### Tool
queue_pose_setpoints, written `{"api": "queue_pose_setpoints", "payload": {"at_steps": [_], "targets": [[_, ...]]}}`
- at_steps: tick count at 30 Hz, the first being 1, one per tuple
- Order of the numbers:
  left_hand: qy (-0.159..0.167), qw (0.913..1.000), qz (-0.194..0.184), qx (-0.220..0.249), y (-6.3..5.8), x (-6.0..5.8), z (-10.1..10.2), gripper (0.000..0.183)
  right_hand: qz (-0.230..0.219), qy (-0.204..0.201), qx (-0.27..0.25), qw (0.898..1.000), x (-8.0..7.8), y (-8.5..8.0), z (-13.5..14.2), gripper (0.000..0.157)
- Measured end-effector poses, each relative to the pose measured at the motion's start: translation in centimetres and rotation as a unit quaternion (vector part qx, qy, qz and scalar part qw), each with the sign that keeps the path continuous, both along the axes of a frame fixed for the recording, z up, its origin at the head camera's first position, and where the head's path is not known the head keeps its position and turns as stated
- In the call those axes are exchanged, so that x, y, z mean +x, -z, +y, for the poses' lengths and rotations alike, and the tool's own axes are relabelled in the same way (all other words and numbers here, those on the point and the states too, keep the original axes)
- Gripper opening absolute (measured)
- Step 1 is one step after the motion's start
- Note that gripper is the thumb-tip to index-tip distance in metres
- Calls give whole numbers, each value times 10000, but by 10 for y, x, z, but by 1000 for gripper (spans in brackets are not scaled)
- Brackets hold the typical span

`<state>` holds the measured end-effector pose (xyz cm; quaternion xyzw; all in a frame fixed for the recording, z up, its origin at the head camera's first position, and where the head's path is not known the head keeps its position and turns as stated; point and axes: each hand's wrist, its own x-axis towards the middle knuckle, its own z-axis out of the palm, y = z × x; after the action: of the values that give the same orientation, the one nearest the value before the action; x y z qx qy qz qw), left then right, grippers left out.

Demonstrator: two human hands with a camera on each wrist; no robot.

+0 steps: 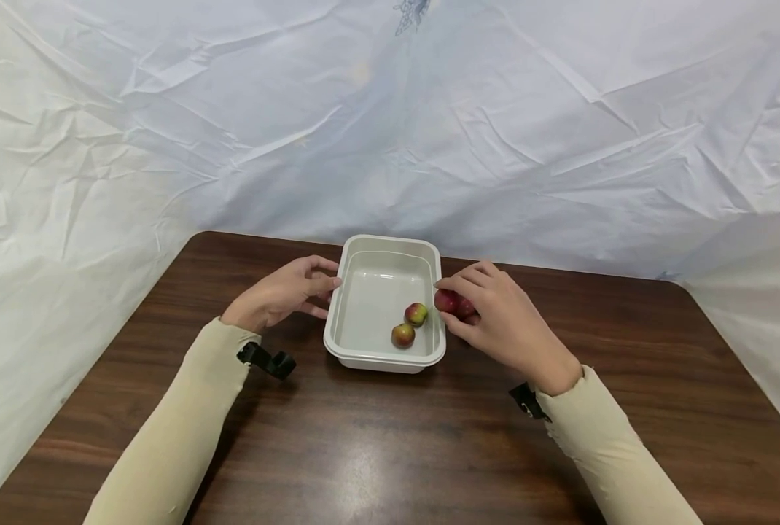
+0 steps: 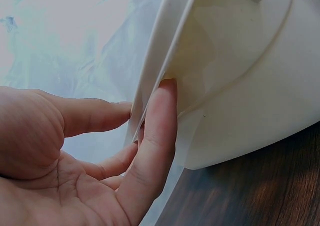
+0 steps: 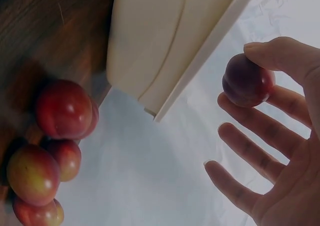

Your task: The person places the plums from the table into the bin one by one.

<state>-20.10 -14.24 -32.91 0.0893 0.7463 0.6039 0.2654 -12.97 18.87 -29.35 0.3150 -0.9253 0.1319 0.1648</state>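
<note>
A pale grey-white plastic basin point(image 1: 372, 295) stands on the table with two red-and-green plums point(image 1: 416, 314) inside, toward its near right corner. At its left side, my left hand point(image 1: 285, 295) pinches the rim point(image 2: 165, 60) between thumb and fingers. My right hand point(image 1: 504, 321) is at the basin's right rim. It holds a dark red plum point(image 3: 247, 80) between thumb and fingertips, with the other fingers spread. Several more red and yellowish plums point(image 3: 62, 108) lie on the table beside the basin, mostly hidden under the right hand in the head view.
The dark brown wooden table point(image 1: 390, 437) has rounded far corners. A wrinkled white sheet point(image 1: 390, 146) hangs behind it and along both sides. Black straps with a small device point(image 1: 267, 360) sit at the wrists, over pale sleeves.
</note>
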Motion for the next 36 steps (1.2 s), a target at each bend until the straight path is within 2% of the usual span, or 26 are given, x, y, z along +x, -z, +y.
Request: {"api": "queue_pose_setpoints", "payload": {"at_steps": [10, 26, 36], "targets": [[-10, 10000, 9, -24, -1, 0, 0, 48, 25, -203, 86, 9998, 0, 9, -10, 32], [-28, 10000, -23, 41, 1, -1, 2, 49, -14, -311, 195, 9993, 0, 22, -20, 27], [-19, 10000, -12, 49, 0, 0, 1, 48, 5, -312, 134, 9994, -1, 22, -20, 26]]}}
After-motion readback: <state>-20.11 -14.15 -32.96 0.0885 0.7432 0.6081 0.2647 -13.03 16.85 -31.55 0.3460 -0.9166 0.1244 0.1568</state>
